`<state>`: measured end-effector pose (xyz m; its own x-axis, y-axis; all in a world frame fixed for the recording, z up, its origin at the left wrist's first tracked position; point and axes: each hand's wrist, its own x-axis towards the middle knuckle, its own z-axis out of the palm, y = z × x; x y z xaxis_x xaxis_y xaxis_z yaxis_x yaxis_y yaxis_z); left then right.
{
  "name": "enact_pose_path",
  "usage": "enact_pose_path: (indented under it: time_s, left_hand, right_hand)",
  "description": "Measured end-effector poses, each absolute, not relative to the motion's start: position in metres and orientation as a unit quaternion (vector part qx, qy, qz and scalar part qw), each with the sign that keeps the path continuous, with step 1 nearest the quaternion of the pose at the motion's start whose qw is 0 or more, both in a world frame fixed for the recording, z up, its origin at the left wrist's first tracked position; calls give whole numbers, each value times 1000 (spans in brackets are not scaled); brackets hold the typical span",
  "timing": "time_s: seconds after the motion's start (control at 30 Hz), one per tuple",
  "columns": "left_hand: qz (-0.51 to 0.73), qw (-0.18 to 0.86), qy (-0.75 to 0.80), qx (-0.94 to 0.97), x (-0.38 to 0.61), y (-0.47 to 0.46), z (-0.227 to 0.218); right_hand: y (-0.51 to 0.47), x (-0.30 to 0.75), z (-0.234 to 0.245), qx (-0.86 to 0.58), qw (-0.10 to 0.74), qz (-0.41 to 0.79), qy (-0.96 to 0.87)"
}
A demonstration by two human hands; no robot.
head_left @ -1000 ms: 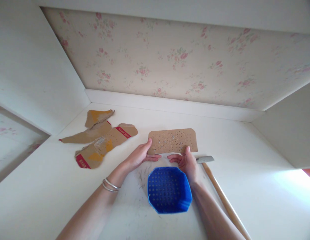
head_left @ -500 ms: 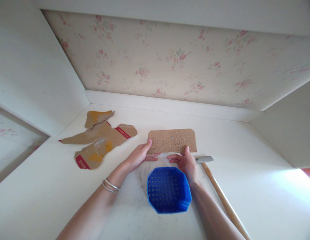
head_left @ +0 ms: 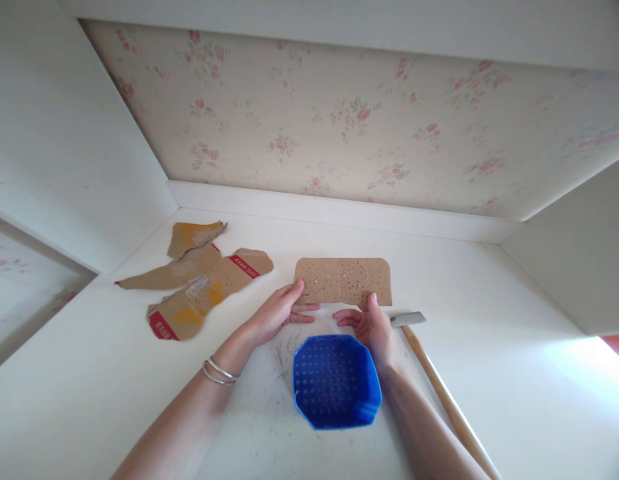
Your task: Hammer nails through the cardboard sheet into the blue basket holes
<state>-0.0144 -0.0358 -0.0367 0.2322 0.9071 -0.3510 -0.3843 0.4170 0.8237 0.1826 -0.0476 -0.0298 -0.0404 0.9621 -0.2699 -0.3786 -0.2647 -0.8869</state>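
As left hand point(head_left: 276, 313) and right hand point(head_left: 372, 328) pinch cardboard point(head_left: 344, 280), its edge seems covered.

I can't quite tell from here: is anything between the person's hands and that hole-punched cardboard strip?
Nothing visible. Left hand and right hand both hold the cardboard strip by its near edge; the blue basket sits nearer the person.

Soft daylight comes from the right, blowing the white counter point(head_left: 579, 360) into glare well right of the right hand point(head_left: 372, 327) fingers. Only faint shadows lie under them and the left hand point(head_left: 274, 313). The cardboard strip point(head_left: 344, 280) pinched in both hands' fingers reads sharp; far from them, wall edges bow and soften.
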Motion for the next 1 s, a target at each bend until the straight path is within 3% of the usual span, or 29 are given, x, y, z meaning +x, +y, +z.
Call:
enact_pose_path:
  time_s: [1.0]
  left_hand:
    - [473,717,427,283,-15,-34,-40]
  right_hand:
    - [-48,183,-35,-452,517,657,-311]
